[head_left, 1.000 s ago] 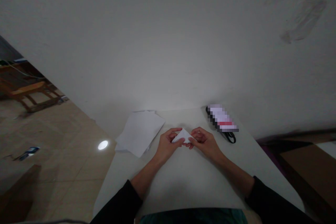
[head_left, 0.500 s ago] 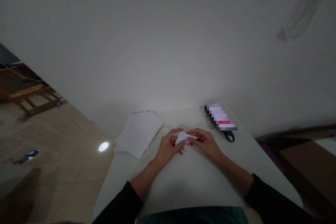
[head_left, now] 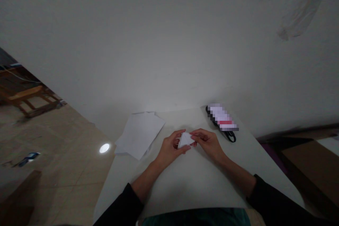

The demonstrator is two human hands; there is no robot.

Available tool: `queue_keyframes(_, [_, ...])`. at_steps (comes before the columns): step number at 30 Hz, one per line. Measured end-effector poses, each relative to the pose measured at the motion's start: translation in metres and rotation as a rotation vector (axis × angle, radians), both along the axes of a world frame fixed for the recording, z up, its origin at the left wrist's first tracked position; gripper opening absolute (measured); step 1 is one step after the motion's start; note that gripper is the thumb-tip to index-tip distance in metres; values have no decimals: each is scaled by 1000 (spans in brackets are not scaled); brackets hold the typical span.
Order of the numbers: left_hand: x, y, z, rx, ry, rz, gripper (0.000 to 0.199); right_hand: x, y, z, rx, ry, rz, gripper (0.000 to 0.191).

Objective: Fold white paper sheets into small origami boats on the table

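Pale plaster wall (head_left: 169, 42) fills the far view above a white table (head_left: 196, 187), with a tiled floor (head_left: 66, 144) off to the left. Near the table's middle, a small folded white paper triangle (head_left: 185, 140) is held just above the surface between both hands. The left hand (head_left: 169, 148) has its fingers (head_left: 180, 134) curled around the paper's left edge. The right hand (head_left: 208, 143) closes in from the right, its fingertips (head_left: 197, 134) at the right corner, though the dim view hides the exact grip. Since a moment ago, the triangle has turned more point-up, and the hands sit closer. A loose paper stack (head_left: 139, 135) lies far left; a pixelated packet (head_left: 221, 118) lies far right.
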State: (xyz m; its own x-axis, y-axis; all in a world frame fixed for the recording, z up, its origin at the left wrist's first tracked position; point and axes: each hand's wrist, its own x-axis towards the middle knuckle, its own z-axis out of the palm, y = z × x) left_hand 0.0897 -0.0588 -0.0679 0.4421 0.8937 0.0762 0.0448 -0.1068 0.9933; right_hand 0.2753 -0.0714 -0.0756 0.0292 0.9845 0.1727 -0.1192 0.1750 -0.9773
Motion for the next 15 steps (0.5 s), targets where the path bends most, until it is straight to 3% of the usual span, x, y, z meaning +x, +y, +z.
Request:
queue_keyframes(8, [2, 1, 1, -113, -107, -10, 63, 4, 3, -3, 24, 15, 26, 25])
queue_keyframes(12, [-1, 5, 0, -137, -68, -20, 47, 8, 5, -5, 49, -97, 146, 32])
queue_keyframes(15, [-1, 6, -1, -195, -11, -32, 49, 6, 4, -7, -22, -109, 233, 28])
